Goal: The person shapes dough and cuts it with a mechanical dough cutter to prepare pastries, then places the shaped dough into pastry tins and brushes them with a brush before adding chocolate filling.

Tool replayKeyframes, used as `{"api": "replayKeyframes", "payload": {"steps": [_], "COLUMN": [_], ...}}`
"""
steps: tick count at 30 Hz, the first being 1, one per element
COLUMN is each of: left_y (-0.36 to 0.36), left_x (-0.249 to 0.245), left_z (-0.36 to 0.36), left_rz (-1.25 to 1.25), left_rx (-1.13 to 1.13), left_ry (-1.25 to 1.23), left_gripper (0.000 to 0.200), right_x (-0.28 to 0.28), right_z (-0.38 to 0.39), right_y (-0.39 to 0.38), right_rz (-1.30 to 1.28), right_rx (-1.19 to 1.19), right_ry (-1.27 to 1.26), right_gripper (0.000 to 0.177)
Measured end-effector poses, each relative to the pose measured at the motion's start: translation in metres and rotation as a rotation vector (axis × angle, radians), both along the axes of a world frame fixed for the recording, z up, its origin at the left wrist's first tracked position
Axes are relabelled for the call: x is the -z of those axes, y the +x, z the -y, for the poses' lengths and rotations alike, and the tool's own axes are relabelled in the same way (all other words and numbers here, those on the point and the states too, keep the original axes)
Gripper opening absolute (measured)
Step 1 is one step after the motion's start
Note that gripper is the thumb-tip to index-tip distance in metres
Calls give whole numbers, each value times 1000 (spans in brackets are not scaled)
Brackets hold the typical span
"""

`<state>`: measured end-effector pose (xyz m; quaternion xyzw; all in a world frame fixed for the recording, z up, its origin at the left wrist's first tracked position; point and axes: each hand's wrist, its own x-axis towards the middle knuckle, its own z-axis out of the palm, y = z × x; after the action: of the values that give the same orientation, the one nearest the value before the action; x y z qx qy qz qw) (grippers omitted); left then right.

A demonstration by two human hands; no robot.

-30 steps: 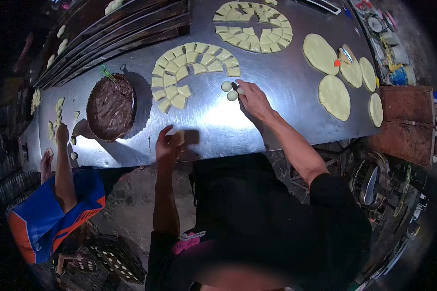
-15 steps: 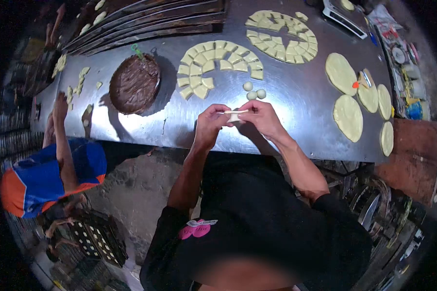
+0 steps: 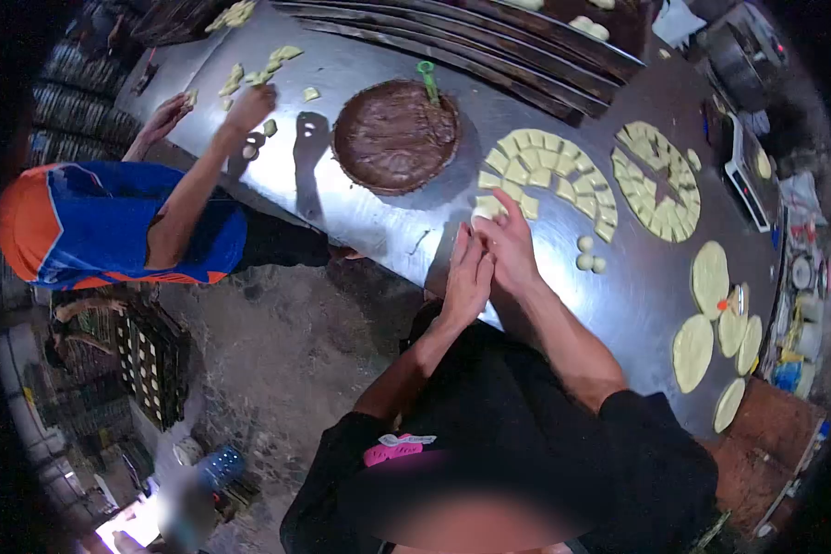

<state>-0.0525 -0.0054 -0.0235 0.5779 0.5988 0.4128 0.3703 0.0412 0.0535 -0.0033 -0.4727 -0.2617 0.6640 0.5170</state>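
Observation:
My right hand (image 3: 510, 249) is raised over the front of the metal table, its thumb and index finger around a small pale piece of dough (image 3: 482, 213). Close against it, my left hand (image 3: 469, 282) has its fingers stretched out and holds nothing that I can see. Just beyond my hands lies a round of dough cut into blocks (image 3: 577, 175), with part of it gone. Several small dough balls (image 3: 585, 262) sit to the right of my hands. A round pan of brown filling (image 3: 392, 138), with a green-handled tool (image 3: 427, 81) in it, stands to the left.
Stacked dark trays (image 3: 471, 55) line the back. A second cut round (image 3: 656, 180), flat dough discs (image 3: 692, 354) and a scale (image 3: 746, 180) are at the right. A co-worker in a blue and orange shirt (image 3: 102, 222) handles dough pieces (image 3: 270, 69) at the left.
My view has swung left, so the table appears turned. My hands have gone from stretching a dough piece between both to lying close together, the dough now at the right hand's fingertips.

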Motion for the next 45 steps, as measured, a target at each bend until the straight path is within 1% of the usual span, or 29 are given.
{"api": "replayKeyframes", "payload": {"steps": [1,2,3,5,6,8,9,11,13,15,16,18,20,21,23,24,28,29,31,33,35,36,37,39,40,41,42,44,45], "left_y": [-10,-21,-33,-55,-65,-87,-98,-120,-135,-138,-137,-130,-112,-103,-82,-73,-41,-36,-25,-9,15,27,36,42,43,41,39,33,29], "left_x": [-17,-26,-27,-26,-23,-6,2,7,2,6,7,11,15,12,-4,-16,-28,-28,-28,-32,-39,-44,-48,-53,-45,-41,-41,-41,-42], "left_z": [-1,-2,-4,-7,-6,-4,-2,3,4,2,-2,-11,-24,-30,-39,-40,-31,-26,-20,-16,-8,-2,6,12,13,18,17,15,14], "left_rz": [13,25,34,63,47,12,21,-4,94,89,158,230,619,616,1092,1210,1167,1153,1177,1154,927,928,923,651,619,605,710,809,955], "left_rx": [11,24,12,42,19,-17,-35,-92,-131,-139,-127,-110,-181,-173,-252,-253,-330,-318,-293,-264,-233,-223,-201,-113,-37,31,100,168,250], "left_ry": [11,22,18,-87,-114,-34,-17,-55,-142,-119,-134,-150,-315,-316,-404,-389,-267,-269,-230,-235,-297,-289,-317,-286,-14,71,52,39,-168], "left_gripper": [41,40,40,38,34,32,32,27,27,27,26,26,29,29,34,32,17,17,16,20,25,29,29,26,23,21,20,20,19], "right_x": [7,-15,-20,-23,-13,11,9,-11,-18,-15,-15,-14,-21,-22,-24,-24,-47,-49,-53,-46,-45,-46,-51,-59,-62,-65,-69,-85,-89], "right_z": [-22,-46,-66,-103,-122,-149,-153,-160,-167,-166,-163,-161,-155,-148,-130,-117,-59,-46,-24,-1,33,49,56,72,79,83,85,82,80], "right_y": [-8,-21,-30,-46,-55,-68,-69,-69,-69,-67,-68,-66,-65,-60,-47,-36,-1,10,33,47,54,52,59,73,82,88,93,105,107], "right_rz": [411,592,599,1085,1091,1399,1403,1394,1324,1316,1430,1374,1179,1180,319,75,-84,-96,-117,-181,598,723,1148,1101,1108,1021,928,981,1036], "right_rx": [-183,-260,-273,-486,-501,-934,-951,-1234,-1251,-1118,-1215,-1177,-1070,-1062,-927,-900,-641,-630,-353,-281,-301,-175,-89,-44,-28,-115,-203,-235,-277], "right_ry": [162,189,187,911,910,1187,1186,803,708,832,793,791,686,682,-79,-131,-233,-226,-259,-223,201,337,621,680,661,589,521,507,495], "right_gripper": [53,56,56,49,49,44,44,39,41,40,41,39,37,37,36,38,35,35,38,39,40,46,45,38,38,32,26,20,15]}}
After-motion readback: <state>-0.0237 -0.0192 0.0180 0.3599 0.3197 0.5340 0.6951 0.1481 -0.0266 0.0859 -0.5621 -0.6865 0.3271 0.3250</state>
